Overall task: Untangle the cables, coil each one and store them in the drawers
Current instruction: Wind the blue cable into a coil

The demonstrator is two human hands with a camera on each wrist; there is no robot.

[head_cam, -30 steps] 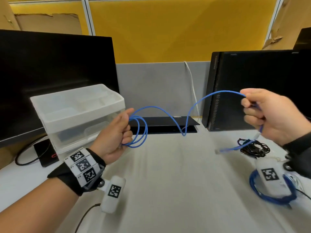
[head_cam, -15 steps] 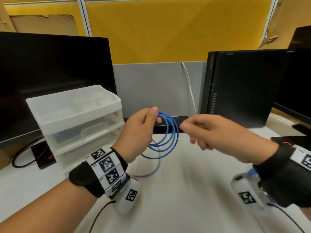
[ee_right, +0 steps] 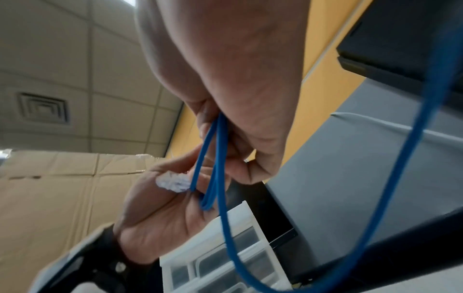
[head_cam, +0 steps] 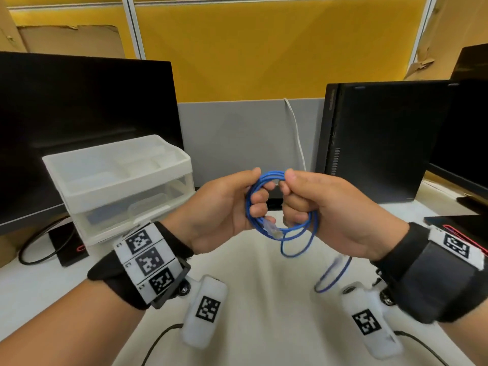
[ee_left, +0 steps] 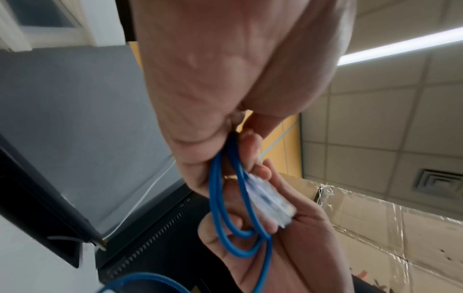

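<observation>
Above the desk [head_cam: 253,299], mid-air: left hand [head_cam: 224,207] and right hand [head_cam: 324,207], close together, each curled round the blue cable [head_cam: 282,231], gathered in loops, apparently to keep the coil from springing; clear plug [head_cam: 272,229] hanging loose. Left: plastic drawers [head_cam: 118,186], shut, likely destination

An office cubicle: a white desk [head_cam: 264,299] backed by a grey and yellow partition [head_cam: 248,133]. Left of the partition stands a dark monitor [head_cam: 79,122], right of it a black computer tower [head_cam: 383,143]; a tiled ceiling [ee_left: 400,119] with a strip light overhead.
</observation>
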